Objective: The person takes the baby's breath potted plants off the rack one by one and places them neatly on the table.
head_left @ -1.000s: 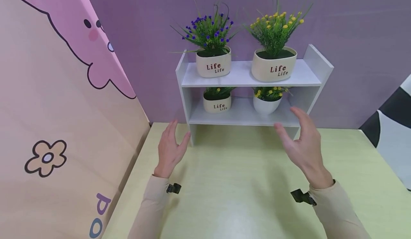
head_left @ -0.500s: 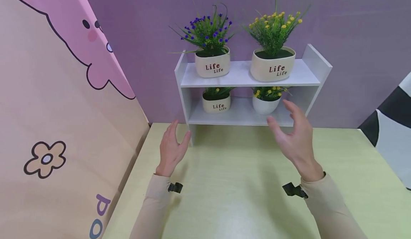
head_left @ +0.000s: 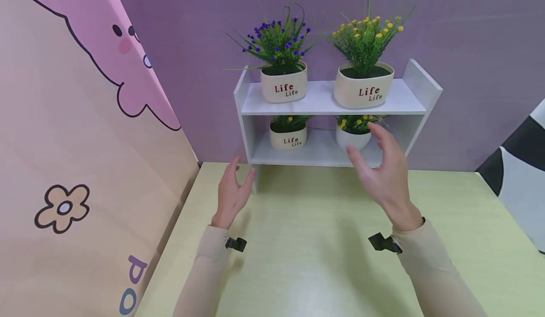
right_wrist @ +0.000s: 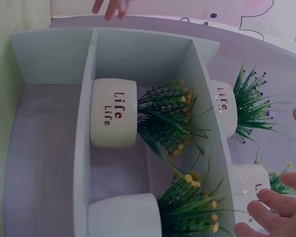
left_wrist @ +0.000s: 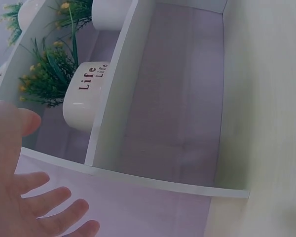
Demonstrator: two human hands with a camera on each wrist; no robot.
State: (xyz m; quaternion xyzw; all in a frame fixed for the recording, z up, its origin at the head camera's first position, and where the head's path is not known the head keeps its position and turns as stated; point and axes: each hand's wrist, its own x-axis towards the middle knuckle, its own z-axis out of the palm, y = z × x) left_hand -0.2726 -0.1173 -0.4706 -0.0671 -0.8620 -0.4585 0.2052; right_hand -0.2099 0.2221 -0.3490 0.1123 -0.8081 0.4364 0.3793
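My right hand (head_left: 385, 180) is raised in front of the shelf's lower tier, thumb and fingers spread and holding nothing. In the head view its fingertips overlap the round white pot (head_left: 352, 139) with yellow flowers. My left hand (head_left: 233, 191), also holding nothing, hovers by the left side panel of the white shelf (head_left: 319, 158). The left wrist view shows that hand's fingers (left_wrist: 54, 200) extended beside the panel. On the lower tier's left stands a cream "Life" pot (head_left: 287, 139). Above are a "Life" pot with purple flowers (head_left: 284, 83) and one with yellow flowers (head_left: 363, 87).
The shelf stands at the back of a pale table (head_left: 306, 241), against a purple backdrop (head_left: 481, 71). A cartoon-printed panel (head_left: 98, 165) runs along the left side. At far right is a black-and-white patterned surface (head_left: 523, 175).
My right hand has moved left and up, from the shelf's right end to in front of the round white pot. The left hand has shifted slightly right. The pots have stayed put.
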